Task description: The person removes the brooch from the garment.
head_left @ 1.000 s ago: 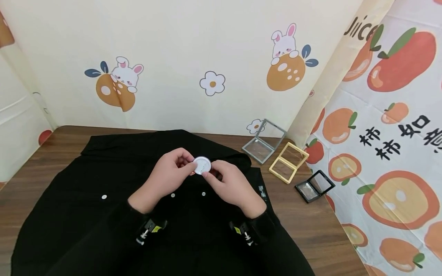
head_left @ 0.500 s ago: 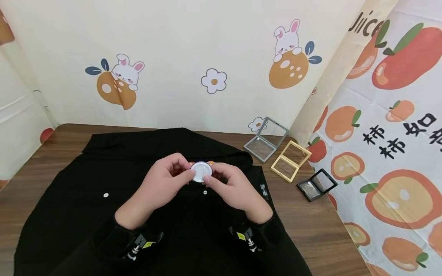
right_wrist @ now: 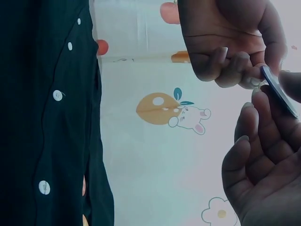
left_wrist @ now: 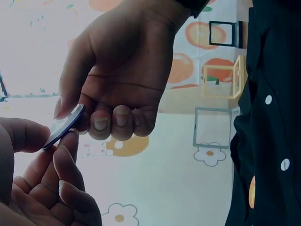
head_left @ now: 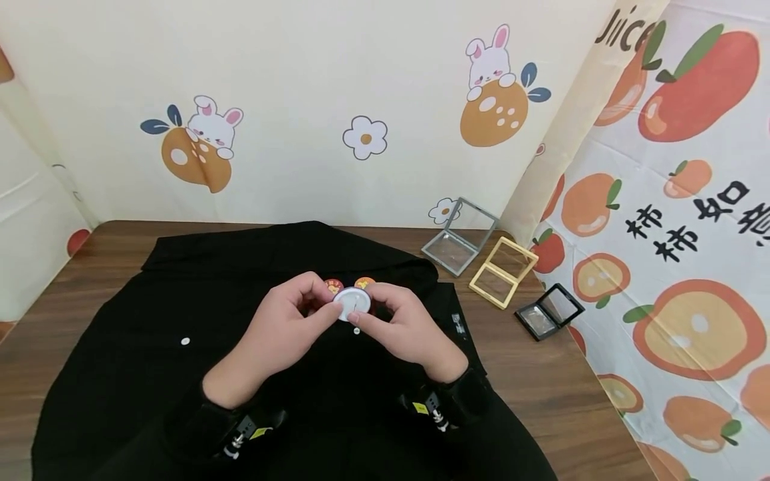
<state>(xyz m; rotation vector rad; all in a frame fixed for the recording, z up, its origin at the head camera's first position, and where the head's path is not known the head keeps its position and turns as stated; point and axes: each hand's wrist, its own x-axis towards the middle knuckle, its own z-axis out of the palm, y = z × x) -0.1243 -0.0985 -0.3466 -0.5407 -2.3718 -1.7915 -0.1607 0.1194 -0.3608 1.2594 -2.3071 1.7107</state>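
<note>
A round pin badge (head_left: 352, 304), its white back with a thin pin facing up in the head view, is held between both hands. My left hand (head_left: 295, 317) pinches its left edge with thumb and fingers. On the right edge, the thumb and fingers of my right hand (head_left: 406, 324) pinch it too. Both wrist views show the badge (left_wrist: 66, 126) edge-on, raised above the black buttoned shirt (head_left: 198, 287). Just beyond the held badge, a red badge (head_left: 333, 286) and an orange badge (head_left: 363, 282) lie on the shirt, partly hidden by the hands.
The shirt covers much of the wooden table (head_left: 511, 374). To its right stand a grey folding mirror case (head_left: 454, 247), a yellow one (head_left: 502, 274) and a black one (head_left: 549, 311), all opened. A patterned cloth wall (head_left: 289, 153) rises behind the table.
Both hands have come slightly nearer the body with the badge still between them. The red and orange badges on the shirt show more now. The head view has shifted a little.
</note>
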